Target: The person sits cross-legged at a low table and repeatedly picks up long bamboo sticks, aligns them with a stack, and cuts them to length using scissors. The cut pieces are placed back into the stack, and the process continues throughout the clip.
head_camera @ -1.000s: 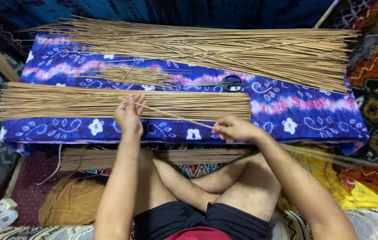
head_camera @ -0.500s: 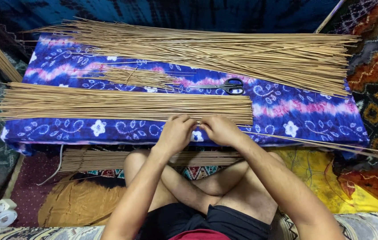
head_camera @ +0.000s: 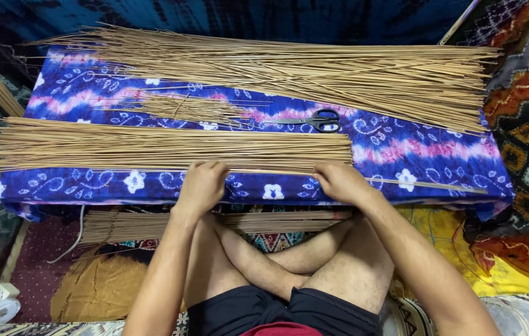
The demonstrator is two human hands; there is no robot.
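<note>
Head view: both hands (head_camera: 201,185) (head_camera: 341,181) flat, grips open, on near stick row (head_camera: 152,148); scissors (head_camera: 314,120) beyond.

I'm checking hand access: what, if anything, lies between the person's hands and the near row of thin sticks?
Nothing visible. The left hand and right hand already rest on the near row of sticks; the scissors lie beyond it.

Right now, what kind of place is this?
Probably a home craft corner on the floor: a low table under blue patterned cloth, piles of thin sticks, scissors, and colourful rugs around.
</note>
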